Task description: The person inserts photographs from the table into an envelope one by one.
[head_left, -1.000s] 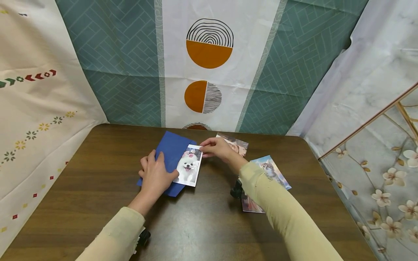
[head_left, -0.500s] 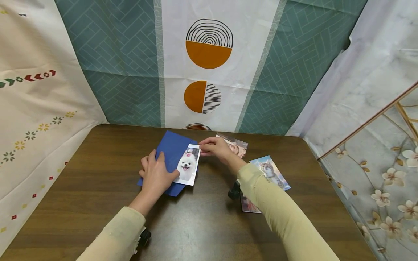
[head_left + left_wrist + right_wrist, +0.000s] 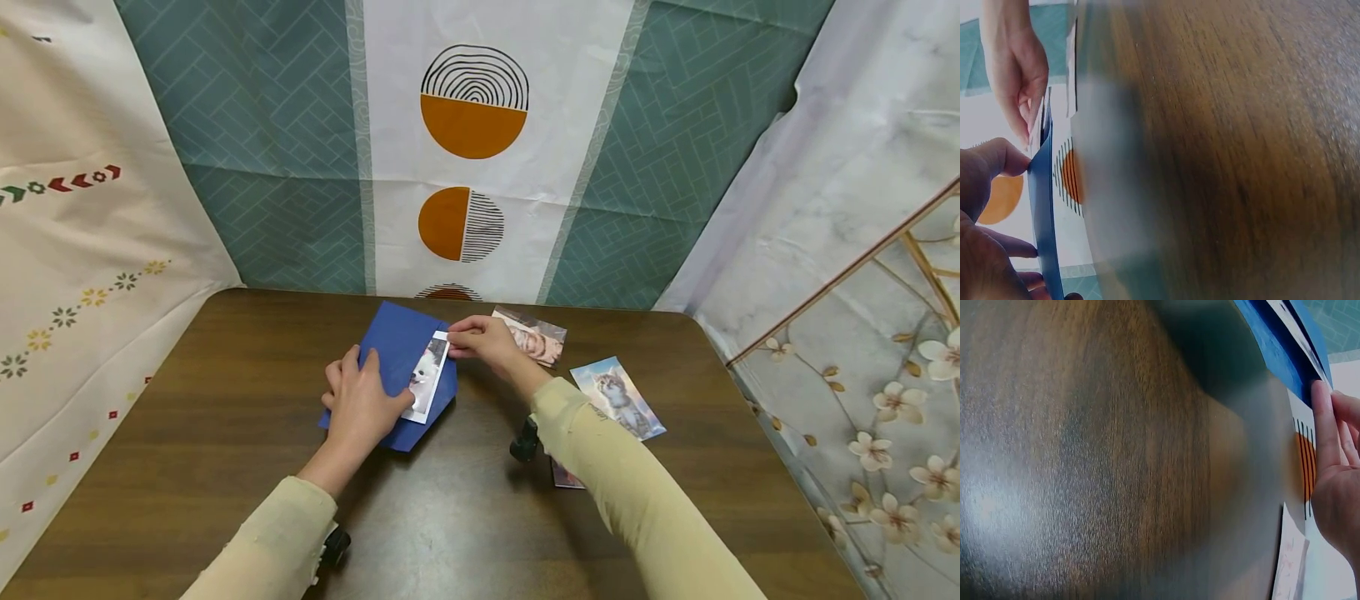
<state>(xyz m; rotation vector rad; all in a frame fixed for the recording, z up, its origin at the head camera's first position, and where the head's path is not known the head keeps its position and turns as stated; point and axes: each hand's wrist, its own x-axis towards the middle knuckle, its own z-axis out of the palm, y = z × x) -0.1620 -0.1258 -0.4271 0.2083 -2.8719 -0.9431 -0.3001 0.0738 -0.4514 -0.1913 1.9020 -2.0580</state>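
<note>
A blue envelope (image 3: 397, 333) is left of centre in the head view. Across its top spreads my left hand (image 3: 363, 404), thumb at the opening and fingers toward the far side. In the left wrist view the thumb presses the envelope's edge (image 3: 1044, 212), with a fingertip showing beyond it. Halfway into the opening is a photo of a white dog (image 3: 427, 377), its left part hidden inside. My right hand (image 3: 491, 346) pinches the photo's upper right edge between thumb and fingers. From the right wrist, the photo (image 3: 1297, 332) shows as a thin white strip between the blue layers.
Beyond the right hand lies a pinkish photo (image 3: 536, 337) on the brown table (image 3: 465, 517). A kitten photo (image 3: 618, 398) rests farther right, and another picture (image 3: 564, 477) is mostly hidden under the right forearm. Patterned cloths (image 3: 285, 225) hang around the table.
My right hand has moved left, sliding the dog photo deeper into the envelope, so less of it shows. My left hand has stayed nearly still on the envelope.
</note>
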